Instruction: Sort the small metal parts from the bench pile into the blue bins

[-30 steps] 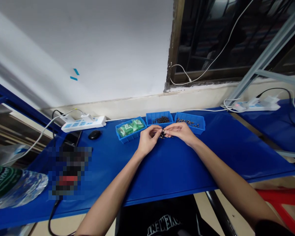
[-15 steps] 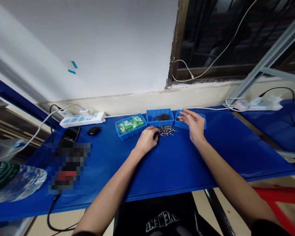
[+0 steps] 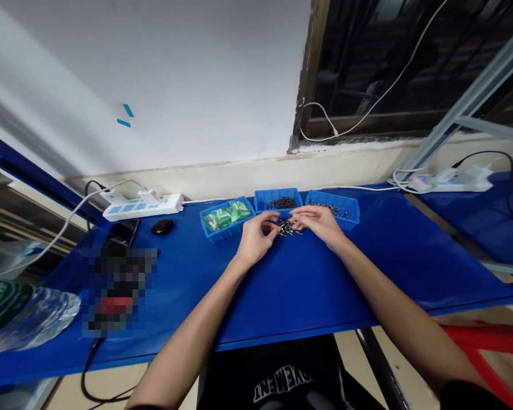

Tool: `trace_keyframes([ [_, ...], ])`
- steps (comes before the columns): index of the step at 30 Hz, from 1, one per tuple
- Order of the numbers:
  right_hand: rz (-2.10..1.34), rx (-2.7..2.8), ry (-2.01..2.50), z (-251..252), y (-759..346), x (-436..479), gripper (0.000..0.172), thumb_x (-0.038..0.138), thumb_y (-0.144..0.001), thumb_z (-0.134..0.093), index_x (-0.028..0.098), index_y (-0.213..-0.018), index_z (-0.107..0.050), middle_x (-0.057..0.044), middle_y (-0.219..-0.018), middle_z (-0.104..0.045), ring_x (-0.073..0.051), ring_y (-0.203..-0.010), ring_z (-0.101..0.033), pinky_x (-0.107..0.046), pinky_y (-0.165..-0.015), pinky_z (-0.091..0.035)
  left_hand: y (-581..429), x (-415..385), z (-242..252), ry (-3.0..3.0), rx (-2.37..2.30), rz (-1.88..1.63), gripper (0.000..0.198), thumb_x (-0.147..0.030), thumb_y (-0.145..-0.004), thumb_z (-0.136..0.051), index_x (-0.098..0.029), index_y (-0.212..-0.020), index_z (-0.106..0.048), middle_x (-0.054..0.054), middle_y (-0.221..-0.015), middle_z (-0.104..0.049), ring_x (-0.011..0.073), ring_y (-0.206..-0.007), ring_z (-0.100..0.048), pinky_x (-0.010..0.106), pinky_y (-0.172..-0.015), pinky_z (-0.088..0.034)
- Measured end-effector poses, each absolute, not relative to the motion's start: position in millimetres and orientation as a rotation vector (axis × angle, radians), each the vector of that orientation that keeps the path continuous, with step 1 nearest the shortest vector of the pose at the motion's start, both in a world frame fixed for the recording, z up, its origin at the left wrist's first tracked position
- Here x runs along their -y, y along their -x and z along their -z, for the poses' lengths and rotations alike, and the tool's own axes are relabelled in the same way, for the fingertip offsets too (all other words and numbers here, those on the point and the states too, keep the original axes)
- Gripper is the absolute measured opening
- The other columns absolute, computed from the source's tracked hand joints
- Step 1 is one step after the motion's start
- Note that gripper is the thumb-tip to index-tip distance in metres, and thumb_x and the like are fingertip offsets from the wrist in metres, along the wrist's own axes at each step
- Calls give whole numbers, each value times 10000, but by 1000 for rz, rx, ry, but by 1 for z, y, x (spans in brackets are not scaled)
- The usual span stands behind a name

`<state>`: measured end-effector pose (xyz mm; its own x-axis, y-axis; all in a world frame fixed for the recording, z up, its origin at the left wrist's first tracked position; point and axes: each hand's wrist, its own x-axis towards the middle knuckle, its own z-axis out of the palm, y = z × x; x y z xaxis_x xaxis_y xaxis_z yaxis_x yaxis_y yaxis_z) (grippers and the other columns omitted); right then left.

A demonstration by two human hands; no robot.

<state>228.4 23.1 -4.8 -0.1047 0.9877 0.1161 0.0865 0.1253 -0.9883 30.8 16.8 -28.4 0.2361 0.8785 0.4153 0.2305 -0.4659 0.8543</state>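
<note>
Fingers of the left hand (image 3: 255,242) curved, thumb and index rounded toward each other; fingers of the right hand (image 3: 322,225) bent inward, tips facing the left ones across a narrow gap. Cannot tell whether either set pinches a piece; too small to resolve from here.

Small metallic pieces (image 3: 288,228): loose pile on the blue bench (image 3: 299,290), directly beneath and between the two sets of fingertips, just in front of the middle blue bin (image 3: 261,199).

Middle bin: heap of small dark pieces (image 3: 283,203). Right blue bin (image 3: 344,205), just beyond the right hand: scattered small pieces (image 3: 335,209), some brassy. Left blue bin (image 3: 222,235), near the left hand, set at an angle: green-and-white packets (image 3: 228,216).

Farther left on the bench: black computer mouse (image 3: 162,226), well apart from both hands; white power strip (image 3: 142,207) behind it, plugs inserted, near the wall.
</note>
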Motion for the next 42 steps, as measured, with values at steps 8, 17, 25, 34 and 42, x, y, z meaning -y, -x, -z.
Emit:
trace_keyframes([
  [8,-1315,1536,1038,4,-222,-17,315,411,-635,-880,193,-848,-800,-63,-763,-792,-204,-697,-759,-339,-704,-617,-31,-16,23,-1526,-978,-1299,603,-205,-768,-803,-203,-1316,-552,36,-953,-738,146,-770,-754,244,-735,-624],
  [17,-1453,1418,1050,9,-222,-19,334,380,-571,-920,188,-818,-804,-65,-731,-791,-190,-657,-741,-319,-675,-589,-30,-16,24,-1590,-980,-1299,537,-287,-806,-799,-207,-1283,-567,45,-1013,-728,134,-762,-744,237,-722,-614],
  [25,-1372,1241,1050,3,-228,-20,358,407,-528,-938,205,-793,-809,-43,-699,-773,-170,-662,-719,-306,-681,-584,-26,-19,29,-2255,-1132,-1099,190,-156,-924,-589,-196,-1054,-722,80,-1057,-756,230,-1010,-705,390,-950,-576],
  [34,-790,868,1183,-2,-241,-27,220,392,-785,-728,180,-738,-760,-79,-742,-781,-200,-611,-739,-295,-554,-598,-24,-19,35,-2568,-1293,-706,253,-126,-908,-559,-198,-1065,-743,97,-1057,-754,255,-993,-681,366,-874,-587],
  [42,-771,817,1141,-7,-235,-24,179,340,-749,-722,185,-828,-762,-47,-817,-796,-154,-571,-723,-240,-487,-564,-26,-13,23,-2485,-1455,-599,174,-152,-896,-591,-187,-1012,-715,98,-975,-744,266,-961,-708,348,-819,-583],
])
